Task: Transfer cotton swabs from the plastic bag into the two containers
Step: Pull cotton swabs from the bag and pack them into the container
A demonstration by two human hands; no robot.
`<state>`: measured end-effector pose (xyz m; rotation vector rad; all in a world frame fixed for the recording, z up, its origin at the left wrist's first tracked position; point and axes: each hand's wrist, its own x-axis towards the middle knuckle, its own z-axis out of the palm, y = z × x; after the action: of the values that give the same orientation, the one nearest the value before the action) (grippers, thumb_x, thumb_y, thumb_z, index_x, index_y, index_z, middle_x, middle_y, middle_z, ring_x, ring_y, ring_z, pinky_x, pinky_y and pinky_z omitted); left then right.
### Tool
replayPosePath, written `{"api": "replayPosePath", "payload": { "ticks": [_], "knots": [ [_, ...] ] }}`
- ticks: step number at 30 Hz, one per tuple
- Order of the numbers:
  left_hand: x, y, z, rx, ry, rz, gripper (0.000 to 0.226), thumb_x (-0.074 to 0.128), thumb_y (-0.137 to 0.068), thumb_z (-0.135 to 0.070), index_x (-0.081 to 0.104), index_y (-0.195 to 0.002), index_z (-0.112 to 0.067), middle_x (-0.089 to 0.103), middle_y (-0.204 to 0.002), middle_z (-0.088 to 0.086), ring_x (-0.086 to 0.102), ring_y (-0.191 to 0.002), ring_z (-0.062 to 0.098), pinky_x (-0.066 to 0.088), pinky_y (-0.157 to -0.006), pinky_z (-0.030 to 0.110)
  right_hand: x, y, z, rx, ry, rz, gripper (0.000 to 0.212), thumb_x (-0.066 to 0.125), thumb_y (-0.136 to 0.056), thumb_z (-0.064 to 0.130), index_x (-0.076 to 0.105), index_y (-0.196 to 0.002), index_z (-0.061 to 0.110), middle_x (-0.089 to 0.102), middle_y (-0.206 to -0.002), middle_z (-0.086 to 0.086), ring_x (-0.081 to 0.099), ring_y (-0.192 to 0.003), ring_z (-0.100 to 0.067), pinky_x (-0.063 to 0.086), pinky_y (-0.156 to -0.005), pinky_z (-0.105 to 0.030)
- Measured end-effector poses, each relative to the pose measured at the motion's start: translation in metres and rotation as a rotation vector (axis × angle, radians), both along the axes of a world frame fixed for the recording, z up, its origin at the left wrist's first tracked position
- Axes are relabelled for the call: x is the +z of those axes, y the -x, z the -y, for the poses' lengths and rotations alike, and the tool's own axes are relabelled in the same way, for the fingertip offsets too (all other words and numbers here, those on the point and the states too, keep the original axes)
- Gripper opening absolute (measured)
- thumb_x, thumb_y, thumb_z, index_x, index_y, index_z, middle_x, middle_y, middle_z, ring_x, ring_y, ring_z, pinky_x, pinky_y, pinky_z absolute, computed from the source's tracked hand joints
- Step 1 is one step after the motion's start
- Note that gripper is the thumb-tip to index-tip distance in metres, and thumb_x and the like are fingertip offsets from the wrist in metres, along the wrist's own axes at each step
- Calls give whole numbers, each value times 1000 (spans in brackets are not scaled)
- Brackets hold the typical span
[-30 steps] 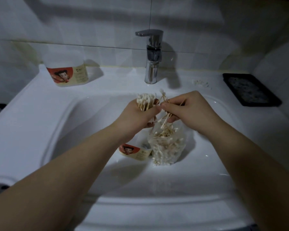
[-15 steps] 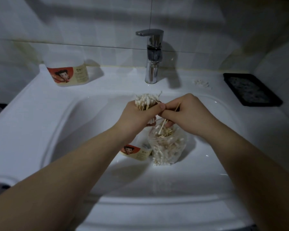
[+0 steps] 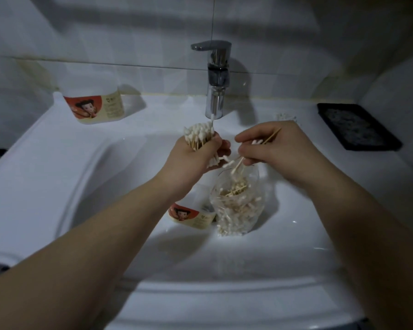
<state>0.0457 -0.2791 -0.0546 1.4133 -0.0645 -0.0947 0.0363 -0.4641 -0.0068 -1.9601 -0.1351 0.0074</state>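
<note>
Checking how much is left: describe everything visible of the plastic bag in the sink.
The plastic bag is clear, thin and crinkled, standing upright in the white sink basin, mouth open upward, holding many wooden-stemmed cotton swabs. A labelled container sits beside it, seemingly touching. The right hand pinches a few more above its mouth.

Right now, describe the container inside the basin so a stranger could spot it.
Find the white sink; down in its bowl stands a clear plastic bag of swabs. The container sits just left of it. Its twin stands on the back ledge instead.
</note>
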Motion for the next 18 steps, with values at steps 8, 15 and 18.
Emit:
{"api": "replayPosePath", "payload": {
  "ticks": [8,15,18],
  "knots": [
    [4,8,-1,-167,127,-60,34,52,-106,-18,54,-132,4,67,-126,25,68,-115,37,58,-92,56,3,-5,-2,-62,-471,-96,16,69,-85,-12,72,-88,4,67,-69,-6,65,-58,-15,56,-63,-20],
    [3,11,-1,-286,105,-49,17,62,-100,-13,56,-115,-8,73,-102,8,71,-86,18,59,-69,30,-4,-6,-7,-71,-455,-88,14,71,-85,-10,70,-92,2,68,-72,-6,69,-63,-16,57,-67,-20],
    [1,8,-1,-228,63,-50,26,68,-93,0,51,-98,-18,73,-91,8,64,-70,14,52,-60,25,-4,-6,-4,-79,-398,-49,15,75,-83,-8,72,-92,3,70,-77,-10,72,-69,-20,59,-72,-23]
  ]
}}
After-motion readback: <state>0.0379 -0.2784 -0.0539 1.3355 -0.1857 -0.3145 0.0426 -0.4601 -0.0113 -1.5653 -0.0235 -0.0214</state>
